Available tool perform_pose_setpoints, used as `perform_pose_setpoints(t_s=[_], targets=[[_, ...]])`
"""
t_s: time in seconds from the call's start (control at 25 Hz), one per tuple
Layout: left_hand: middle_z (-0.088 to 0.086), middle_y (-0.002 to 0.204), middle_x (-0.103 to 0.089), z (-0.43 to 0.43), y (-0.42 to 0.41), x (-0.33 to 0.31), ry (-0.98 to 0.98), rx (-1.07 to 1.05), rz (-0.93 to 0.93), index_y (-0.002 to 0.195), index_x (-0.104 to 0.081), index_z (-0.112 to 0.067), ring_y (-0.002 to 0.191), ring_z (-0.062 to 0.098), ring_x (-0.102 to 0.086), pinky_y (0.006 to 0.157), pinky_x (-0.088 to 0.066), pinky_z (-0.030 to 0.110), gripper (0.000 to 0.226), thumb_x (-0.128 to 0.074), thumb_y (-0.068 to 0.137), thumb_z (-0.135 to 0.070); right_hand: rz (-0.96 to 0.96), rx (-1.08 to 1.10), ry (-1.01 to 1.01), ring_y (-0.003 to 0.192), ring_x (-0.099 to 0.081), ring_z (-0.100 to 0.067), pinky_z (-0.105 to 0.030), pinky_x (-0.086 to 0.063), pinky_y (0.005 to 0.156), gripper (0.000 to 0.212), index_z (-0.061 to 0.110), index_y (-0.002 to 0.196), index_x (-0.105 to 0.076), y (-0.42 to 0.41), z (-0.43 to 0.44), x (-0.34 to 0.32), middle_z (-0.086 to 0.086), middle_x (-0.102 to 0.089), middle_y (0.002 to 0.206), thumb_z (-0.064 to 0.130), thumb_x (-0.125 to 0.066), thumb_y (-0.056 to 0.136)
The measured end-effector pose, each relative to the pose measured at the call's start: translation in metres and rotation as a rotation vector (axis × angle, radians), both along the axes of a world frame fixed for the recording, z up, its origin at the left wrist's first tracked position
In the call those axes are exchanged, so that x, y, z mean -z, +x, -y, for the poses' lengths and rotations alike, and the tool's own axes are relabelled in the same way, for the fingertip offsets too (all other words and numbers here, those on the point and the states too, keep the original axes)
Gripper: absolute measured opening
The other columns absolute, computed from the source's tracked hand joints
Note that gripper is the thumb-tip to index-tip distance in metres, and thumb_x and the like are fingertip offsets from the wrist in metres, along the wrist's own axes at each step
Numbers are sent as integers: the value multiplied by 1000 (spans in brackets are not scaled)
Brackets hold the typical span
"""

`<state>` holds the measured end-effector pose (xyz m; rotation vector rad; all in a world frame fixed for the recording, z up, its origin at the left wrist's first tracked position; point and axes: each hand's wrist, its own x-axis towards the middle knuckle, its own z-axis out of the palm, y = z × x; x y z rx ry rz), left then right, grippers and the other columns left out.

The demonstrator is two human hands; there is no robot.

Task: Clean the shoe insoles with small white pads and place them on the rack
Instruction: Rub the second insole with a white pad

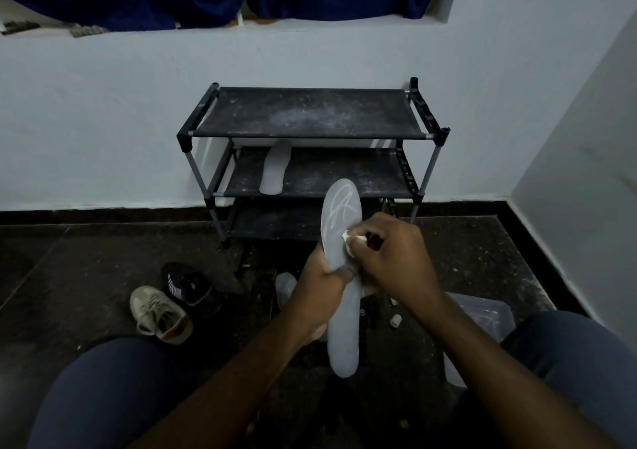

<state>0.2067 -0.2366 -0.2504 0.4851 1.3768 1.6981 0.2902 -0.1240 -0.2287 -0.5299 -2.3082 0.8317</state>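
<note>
The grey insole (339,228) sits just right of centre in the frame, held up in front of the rack (310,112). Its long axis runs almost straight up and down the picture. The broader, marked end points up toward the shelves and the rounded end hangs down between the person's knees. I cannot tell for certain which end is the toe.

The left hand (322,286) grips it round the waist, fingers curled about the narrow middle. The right hand (393,259) pinches a small white pad (350,240) against the right edge, fingers bunched tight.

It looks light, thin and bendy, likely foam, so the mid-length grip seems sensible because it stops either end flopping. Pressing hard near the unsupported top may fold it.

A second insole (275,169) lies on the middle shelf, lengthwise front to back.
</note>
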Motion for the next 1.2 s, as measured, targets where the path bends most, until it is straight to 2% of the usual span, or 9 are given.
perform_pose_setpoints(t_s=[0.12,0.32,0.52,0.72,0.8,0.88,0.96,1.08,1.2], targets=[[15,124,-69,3,6,-1,-1,44,-38,138,-53,-17,110,34,-70,90,-59,53,48,-46,100,10,-91,111,-12,83,-66,-2,-32,-58,78,10,15,93,-79,-1,-9,-5,5,-72,92,8,-72,89],[17,127,-65,-2,0,6,-134,-16,-207,127,-56,-11,120,35,-63,103,-50,57,32,-52,99,5,-24,-75,-14,89,-67,1,-12,-51,81,14,15,99,-79,1,9,-4,9,-72,96,8,-74,89],[16,129,-66,0,2,9,-30,29,-116,143,-50,-24,116,35,-67,92,-56,60,54,-52,97,5,-120,86,-24,85,-67,-3,-24,-56,79,11,15,96,-79,-1,-1,-8,5,-72,93,8,-73,89],[2,118,-70,-2,-2,14,-166,-13,-395,126,-60,-17,110,18,-68,102,-52,53,36,-65,94,-3,-61,-122,-113,91,-69,1,-12,-52,82,17,15,100,-81,2,17,-9,10,-74,96,5,-75,88],[-2,109,-73,-3,-2,11,-122,4,-234,117,-69,-28,100,11,-71,108,-45,59,37,-80,84,-15,-89,-62,-142,89,-69,1,-16,-55,82,15,15,99,-82,2,12,-9,10,-75,95,6,-75,89],[6,116,-72,-6,3,10,-52,49,-64,128,-65,-31,104,18,-72,103,-48,64,49,-74,88,-6,-151,51,-112,88,-69,-1,-22,-57,82,13,15,98,-81,0,3,-9,9,-75,94,7,-74,90],[16,132,-63,-4,5,7,-53,57,-112,145,-46,-24,117,30,-67,96,-54,59,61,-53,96,10,-184,60,-103,89,-70,-2,-26,-58,83,14,14,98,-81,-1,3,-10,8,-75,95,6,-74,89],[5,123,-67,-1,0,8,-152,-12,-429,133,-53,-14,112,20,-66,100,-54,49,42,-62,95,3,-110,-159,-128,93,-71,-4,-22,-56,85,17,13,101,-82,1,12,-11,8,-75,97,3,-74,89],[-4,120,-66,3,2,5,-178,-2,-472,128,-54,-18,108,11,-66,98,-55,34,41,-65,94,1,-121,-168,-132,92,-71,-4,-22,-56,84,16,13,100,-82,0,9,-12,7,-76,96,3,-75,89]])
